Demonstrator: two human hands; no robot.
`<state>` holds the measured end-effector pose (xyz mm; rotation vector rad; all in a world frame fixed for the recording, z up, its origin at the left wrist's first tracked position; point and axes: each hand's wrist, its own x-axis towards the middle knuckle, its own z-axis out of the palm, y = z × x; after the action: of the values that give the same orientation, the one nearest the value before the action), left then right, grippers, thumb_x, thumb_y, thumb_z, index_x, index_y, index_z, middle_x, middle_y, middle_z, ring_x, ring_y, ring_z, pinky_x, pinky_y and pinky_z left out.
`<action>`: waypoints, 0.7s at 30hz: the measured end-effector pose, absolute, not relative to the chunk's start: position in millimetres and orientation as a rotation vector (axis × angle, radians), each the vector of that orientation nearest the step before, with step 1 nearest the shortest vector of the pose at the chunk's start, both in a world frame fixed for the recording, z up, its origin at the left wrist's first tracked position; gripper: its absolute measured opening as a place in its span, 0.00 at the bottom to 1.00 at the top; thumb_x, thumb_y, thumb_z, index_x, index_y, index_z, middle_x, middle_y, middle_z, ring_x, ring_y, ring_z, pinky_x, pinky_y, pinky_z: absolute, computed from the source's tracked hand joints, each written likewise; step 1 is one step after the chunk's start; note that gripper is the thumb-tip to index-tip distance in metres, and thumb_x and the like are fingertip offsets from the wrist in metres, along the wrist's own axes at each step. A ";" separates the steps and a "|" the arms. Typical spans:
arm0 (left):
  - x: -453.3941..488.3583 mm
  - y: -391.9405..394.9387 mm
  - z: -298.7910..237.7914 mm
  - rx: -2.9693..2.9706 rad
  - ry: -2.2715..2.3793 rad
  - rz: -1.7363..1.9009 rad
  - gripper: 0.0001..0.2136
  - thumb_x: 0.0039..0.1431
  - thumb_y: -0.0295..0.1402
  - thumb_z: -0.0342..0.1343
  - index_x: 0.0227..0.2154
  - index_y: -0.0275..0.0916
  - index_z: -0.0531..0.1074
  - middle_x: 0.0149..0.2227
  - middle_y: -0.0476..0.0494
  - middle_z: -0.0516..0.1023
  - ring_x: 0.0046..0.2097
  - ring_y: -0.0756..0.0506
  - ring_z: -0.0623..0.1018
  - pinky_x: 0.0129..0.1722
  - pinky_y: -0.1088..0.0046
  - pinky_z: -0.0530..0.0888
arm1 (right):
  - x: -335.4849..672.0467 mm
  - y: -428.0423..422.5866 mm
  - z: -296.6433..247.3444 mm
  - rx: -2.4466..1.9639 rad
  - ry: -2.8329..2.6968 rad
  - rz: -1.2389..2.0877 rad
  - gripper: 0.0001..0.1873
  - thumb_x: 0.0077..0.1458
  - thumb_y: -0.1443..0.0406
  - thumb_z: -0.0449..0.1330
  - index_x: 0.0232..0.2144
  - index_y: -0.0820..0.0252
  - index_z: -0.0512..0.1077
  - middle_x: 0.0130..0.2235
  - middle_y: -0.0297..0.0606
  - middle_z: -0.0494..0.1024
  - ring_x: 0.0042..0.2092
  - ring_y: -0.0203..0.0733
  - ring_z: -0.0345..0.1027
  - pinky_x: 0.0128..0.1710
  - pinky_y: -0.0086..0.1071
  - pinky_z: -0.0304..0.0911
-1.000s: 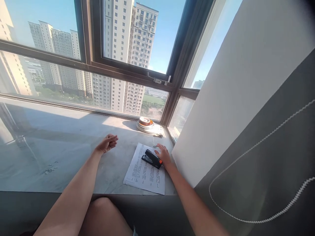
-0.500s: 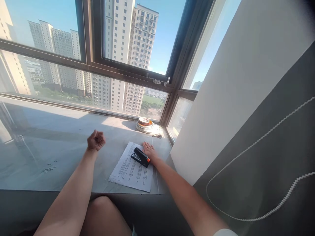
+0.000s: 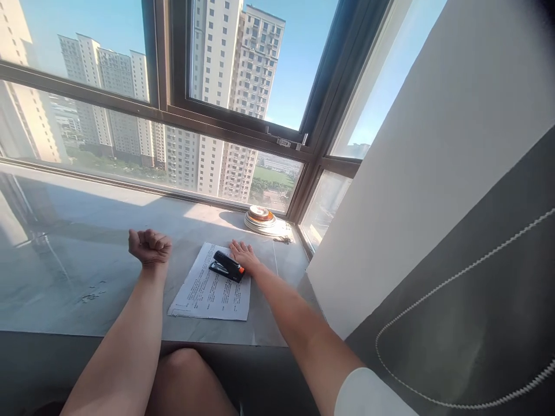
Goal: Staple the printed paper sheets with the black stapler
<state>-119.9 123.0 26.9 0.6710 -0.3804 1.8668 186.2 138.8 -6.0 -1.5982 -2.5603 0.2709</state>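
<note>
A printed sheet of paper (image 3: 208, 289) lies on the grey windowsill (image 3: 87, 254). On its far right corner rests a black stapler (image 3: 226, 266) with an orange end. My right hand (image 3: 244, 256) lies flat on the paper's corner, fingers stretched out, touching the stapler's orange end. My left hand (image 3: 150, 247) hovers above the sill to the left of the paper, closed in a fist with nothing visible in it.
A stack of round plates or discs (image 3: 260, 219) sits in the sill's far right corner by the window frame (image 3: 243, 124). A white wall (image 3: 411, 173) and a dark panel with a bead cord (image 3: 459, 277) stand on the right. My bare knee (image 3: 186, 381) is below the sill's edge.
The paper and stapler have slid left under my right hand. My left hand has closed from loosely curled into a fist and moved left.
</note>
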 end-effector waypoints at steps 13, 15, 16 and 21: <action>-105.9 117.3 29.2 0.835 0.027 1.793 0.32 0.63 0.45 0.60 0.15 0.38 0.45 0.17 0.56 0.36 0.16 0.55 0.41 0.15 0.75 0.43 | 162.0 138.7 -12.7 -1.427 -2.618 0.283 0.37 0.73 0.53 0.41 0.75 0.67 0.39 0.76 0.50 0.34 0.77 0.49 0.29 0.74 0.56 0.32; -98.4 118.6 28.0 0.823 0.086 1.699 0.31 0.63 0.44 0.59 0.15 0.38 0.44 0.16 0.56 0.37 0.16 0.55 0.43 0.14 0.76 0.45 | 170.2 135.2 -14.6 -1.420 -2.625 0.278 0.37 0.74 0.54 0.41 0.75 0.68 0.41 0.76 0.51 0.36 0.77 0.49 0.30 0.74 0.54 0.32; -94.1 119.3 27.5 0.823 0.125 1.635 0.31 0.62 0.43 0.60 0.15 0.39 0.44 0.16 0.56 0.37 0.15 0.55 0.43 0.14 0.77 0.46 | 175.4 133.3 -14.8 -1.415 -2.631 0.275 0.37 0.74 0.54 0.41 0.75 0.69 0.41 0.76 0.52 0.36 0.77 0.49 0.30 0.74 0.53 0.33; -78.1 120.7 24.9 0.887 0.303 1.343 0.35 0.49 0.42 0.69 0.16 0.39 0.41 0.16 0.57 0.37 0.15 0.56 0.48 0.14 0.76 0.52 | 212.6 120.0 -8.4 -1.426 -2.659 0.295 0.35 0.74 0.55 0.44 0.75 0.64 0.44 0.76 0.49 0.39 0.77 0.48 0.33 0.75 0.52 0.34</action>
<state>-78.1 120.7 24.9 0.8865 0.3026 1.3432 212.6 120.0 -8.4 -1.4263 -2.6591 0.2945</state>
